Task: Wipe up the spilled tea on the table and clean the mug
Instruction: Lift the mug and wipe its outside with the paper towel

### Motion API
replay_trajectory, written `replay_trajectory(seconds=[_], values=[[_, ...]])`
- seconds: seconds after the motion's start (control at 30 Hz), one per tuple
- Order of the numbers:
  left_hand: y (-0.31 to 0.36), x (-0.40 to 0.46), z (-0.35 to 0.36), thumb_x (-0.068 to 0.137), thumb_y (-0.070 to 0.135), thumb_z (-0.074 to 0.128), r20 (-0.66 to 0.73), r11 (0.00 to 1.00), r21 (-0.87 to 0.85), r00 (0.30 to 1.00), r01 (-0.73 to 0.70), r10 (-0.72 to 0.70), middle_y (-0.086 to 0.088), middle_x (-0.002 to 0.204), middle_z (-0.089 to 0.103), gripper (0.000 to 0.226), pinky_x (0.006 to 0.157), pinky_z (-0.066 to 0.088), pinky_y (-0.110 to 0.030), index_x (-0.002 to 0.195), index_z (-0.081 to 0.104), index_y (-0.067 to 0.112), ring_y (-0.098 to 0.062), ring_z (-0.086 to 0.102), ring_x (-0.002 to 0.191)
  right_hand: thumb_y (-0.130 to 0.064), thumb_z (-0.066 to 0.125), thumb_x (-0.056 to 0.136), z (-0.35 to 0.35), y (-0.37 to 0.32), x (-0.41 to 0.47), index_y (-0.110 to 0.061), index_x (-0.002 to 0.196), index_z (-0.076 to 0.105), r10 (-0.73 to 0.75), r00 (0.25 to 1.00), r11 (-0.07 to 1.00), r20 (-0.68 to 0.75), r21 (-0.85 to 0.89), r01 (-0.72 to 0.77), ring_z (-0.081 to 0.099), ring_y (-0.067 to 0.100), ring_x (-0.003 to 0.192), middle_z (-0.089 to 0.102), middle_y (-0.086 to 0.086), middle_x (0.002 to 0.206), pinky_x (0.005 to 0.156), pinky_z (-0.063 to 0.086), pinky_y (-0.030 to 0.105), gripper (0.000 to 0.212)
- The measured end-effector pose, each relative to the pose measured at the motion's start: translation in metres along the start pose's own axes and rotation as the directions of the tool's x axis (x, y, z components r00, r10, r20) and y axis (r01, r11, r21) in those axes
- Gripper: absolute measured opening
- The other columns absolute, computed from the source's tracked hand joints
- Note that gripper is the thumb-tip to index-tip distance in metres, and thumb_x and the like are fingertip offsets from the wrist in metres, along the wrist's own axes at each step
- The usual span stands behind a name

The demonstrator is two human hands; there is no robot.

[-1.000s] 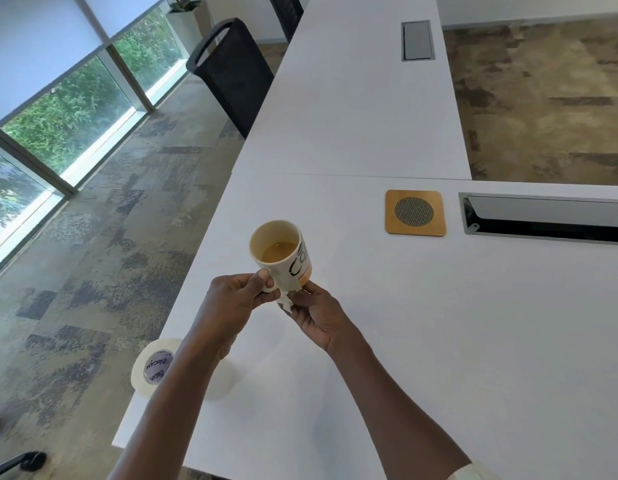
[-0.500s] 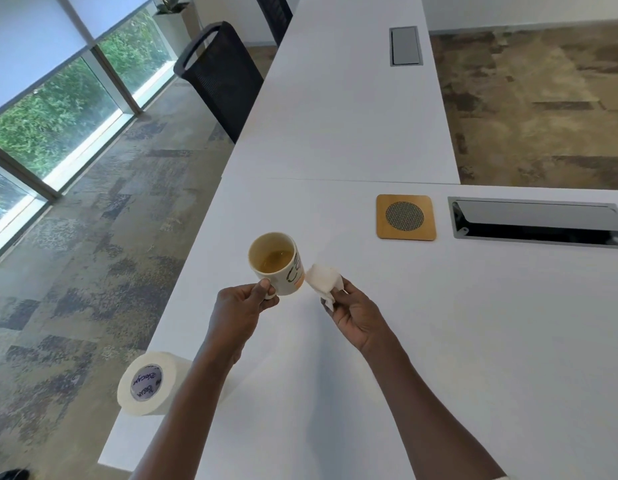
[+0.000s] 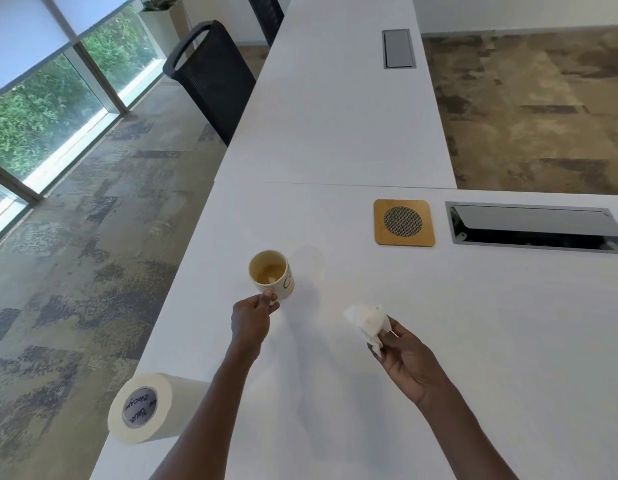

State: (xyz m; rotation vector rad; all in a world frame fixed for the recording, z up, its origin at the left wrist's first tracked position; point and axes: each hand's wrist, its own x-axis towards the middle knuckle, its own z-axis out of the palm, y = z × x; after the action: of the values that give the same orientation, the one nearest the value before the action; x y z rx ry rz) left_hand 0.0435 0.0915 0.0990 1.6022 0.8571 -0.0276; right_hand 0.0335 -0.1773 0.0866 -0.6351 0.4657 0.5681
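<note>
My left hand [image 3: 251,318] grips the handle of a white mug [image 3: 273,276] and holds it above the white table [image 3: 439,341]. A little brown tea shows at the mug's bottom. My right hand [image 3: 406,355] pinches a crumpled white tissue [image 3: 368,322] to the right of the mug, well apart from it. A faint pale stain lies on the table between the mug and the tissue.
A roll of paper towel [image 3: 141,408] lies on its side at the table's near left edge. A wooden coaster [image 3: 403,222] and an open cable hatch [image 3: 536,227] sit at the far right. Black chairs [image 3: 214,77] stand along the left side.
My right hand has drawn the tissue away from the mug's side toward the right and lower. My left hand still holds the mug, now lower and nearer the table.
</note>
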Motion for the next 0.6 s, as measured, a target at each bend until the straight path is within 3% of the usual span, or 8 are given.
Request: replay_trajectory(seconds=[0.17,0.37,0.6], values=[[-0.008,0.015,0.002,0.102,0.024,0.056,-0.022,1.000,0.005,1.000,0.010,-0.010,-0.002,0.094,0.076,0.021,0.075,0.046,-0.024,0.093,0.072,0.014,-0.017,0.074,0.095,0.005,0.055,0.077,-0.004,-0.004,-0.012,-0.002,0.119,0.062,-0.012,1.000,1.000,-0.013,-0.001,0.012,0.059,0.017,0.061,0.069,0.014,0.093,0.052,0.051,0.023,0.043],[-0.016,0.026,0.005,0.102,0.023,0.056,-0.022,1.000,-0.010,1.000,0.009,-0.009,-0.004,0.092,0.075,0.021,0.085,0.044,-0.028,0.092,0.072,0.014,-0.019,0.074,0.095,0.002,0.060,0.077,-0.010,-0.001,-0.018,-0.002,0.119,0.064,-0.015,1.000,1.000,-0.013,-0.017,0.015,0.057,0.018,0.064,0.069,0.014,0.099,0.059,0.053,0.024,0.042],[-0.024,0.033,0.005,0.102,0.024,0.056,-0.029,1.000,-0.013,0.999,0.017,-0.017,-0.004,0.094,0.076,0.023,0.084,0.046,-0.029,0.094,0.073,0.012,-0.020,0.074,0.096,0.001,0.062,0.076,-0.016,0.000,-0.021,-0.001,0.119,0.066,-0.011,1.000,1.000,-0.029,-0.028,0.010,0.055,0.020,0.067,0.067,0.015,0.105,0.062,0.054,0.025,0.043]])
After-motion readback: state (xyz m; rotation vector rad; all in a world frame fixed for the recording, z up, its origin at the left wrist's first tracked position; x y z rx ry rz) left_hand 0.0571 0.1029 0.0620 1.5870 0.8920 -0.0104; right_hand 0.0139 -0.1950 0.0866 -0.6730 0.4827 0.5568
